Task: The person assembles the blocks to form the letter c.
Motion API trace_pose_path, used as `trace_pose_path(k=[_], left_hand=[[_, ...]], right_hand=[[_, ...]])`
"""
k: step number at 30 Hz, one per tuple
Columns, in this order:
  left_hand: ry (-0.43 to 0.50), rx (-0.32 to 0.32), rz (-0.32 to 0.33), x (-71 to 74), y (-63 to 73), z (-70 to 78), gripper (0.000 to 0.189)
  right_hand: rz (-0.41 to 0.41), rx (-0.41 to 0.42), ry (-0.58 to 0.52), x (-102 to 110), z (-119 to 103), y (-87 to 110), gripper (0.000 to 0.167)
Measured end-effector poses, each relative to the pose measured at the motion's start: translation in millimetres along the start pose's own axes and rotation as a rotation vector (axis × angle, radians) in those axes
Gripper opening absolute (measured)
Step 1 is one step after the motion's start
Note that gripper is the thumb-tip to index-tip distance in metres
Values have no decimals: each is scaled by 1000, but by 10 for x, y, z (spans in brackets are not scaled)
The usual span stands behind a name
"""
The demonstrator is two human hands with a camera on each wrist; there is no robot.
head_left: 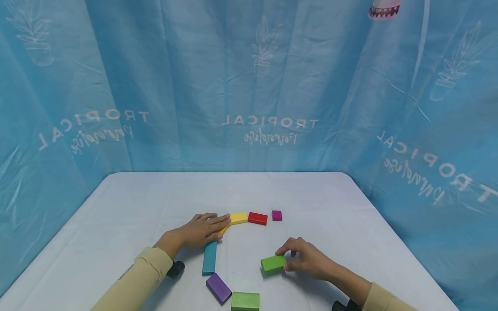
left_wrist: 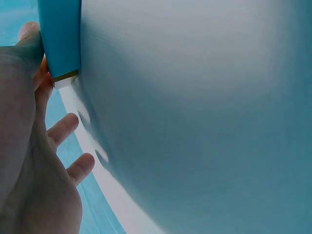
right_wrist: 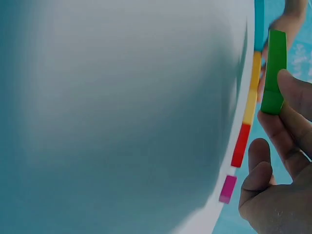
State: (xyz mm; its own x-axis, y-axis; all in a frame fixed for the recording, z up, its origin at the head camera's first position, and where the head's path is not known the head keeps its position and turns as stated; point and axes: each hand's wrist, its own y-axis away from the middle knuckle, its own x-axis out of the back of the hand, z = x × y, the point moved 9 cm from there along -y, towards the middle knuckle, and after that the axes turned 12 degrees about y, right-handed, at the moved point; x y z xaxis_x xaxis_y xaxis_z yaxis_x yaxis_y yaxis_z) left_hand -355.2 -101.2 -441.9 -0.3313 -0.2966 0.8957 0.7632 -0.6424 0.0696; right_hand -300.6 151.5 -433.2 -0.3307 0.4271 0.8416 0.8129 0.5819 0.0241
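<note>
My right hand (head_left: 307, 259) pinches a bright green block (head_left: 273, 263) between thumb and fingers at its right end. In the right wrist view the green block (right_wrist: 275, 73) stands out against the backdrop. Spread out flat, my left hand (head_left: 202, 231) rests over an orange-yellow block (head_left: 223, 230), which it partly covers. Its thumb is beside the upper end of a teal block (head_left: 209, 258), also close up in the left wrist view. A yellow block (head_left: 239, 218) touches the left fingertips, and a red block (head_left: 257, 218) adjoins it.
A small magenta block (head_left: 277, 215) lies apart, right of the red one. Nearer me, a purple block (head_left: 218, 288) lies slanted below the teal one, beside another green block (head_left: 245, 301). The white table (head_left: 155, 194) meets a blue printed curtain (head_left: 186, 86) at the back and sides.
</note>
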Motion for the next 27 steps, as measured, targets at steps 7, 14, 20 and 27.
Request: trace_pose_path(k=[7,14,20,27], left_hand=[[-3,16,-17,11,-3,-10,57],[2,20,-15,19,-15,-21,57],[1,8,-13,1,-26,-24,58],[-7,5,-12,-23,-31,-31,58]], right_hand=[[-80,15,-50,-149,-73,194,33],[-127,67,-78,-219,-165,259,35],[-159,97,-76,-259,-194,255,35],[-186,94,-68,-317,-170,253,34]])
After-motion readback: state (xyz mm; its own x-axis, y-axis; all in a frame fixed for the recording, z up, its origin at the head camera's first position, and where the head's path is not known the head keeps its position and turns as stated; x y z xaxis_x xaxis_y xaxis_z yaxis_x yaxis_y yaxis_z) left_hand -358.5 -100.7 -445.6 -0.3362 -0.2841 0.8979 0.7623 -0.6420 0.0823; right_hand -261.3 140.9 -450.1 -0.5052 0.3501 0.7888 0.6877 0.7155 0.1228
